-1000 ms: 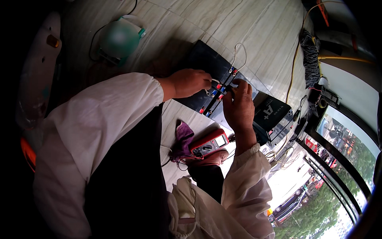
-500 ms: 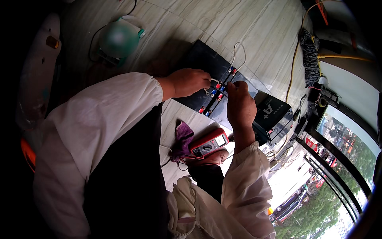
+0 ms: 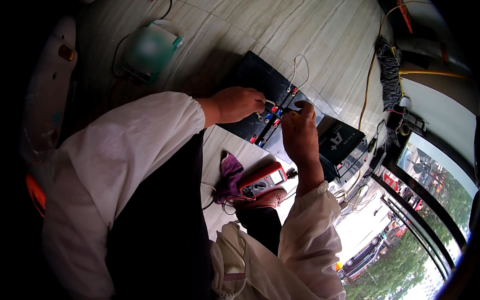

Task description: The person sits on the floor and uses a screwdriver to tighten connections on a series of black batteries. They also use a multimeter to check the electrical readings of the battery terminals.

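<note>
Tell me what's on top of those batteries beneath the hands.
Red and blue connectors and a pale wire show on the batteries; the left hand and right hand cover whatever lies beneath them.

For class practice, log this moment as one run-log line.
left hand: holding white wire; right hand: near battery terminals; red multimeter: beside purple cloth

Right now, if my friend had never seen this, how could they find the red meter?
Start at the big dark batteries, then look below them in the picture to the pale floor. A purple cloth lies there; the red meter is just right of it. Unlike the cloth, it has a pale screen and round dial.
</note>
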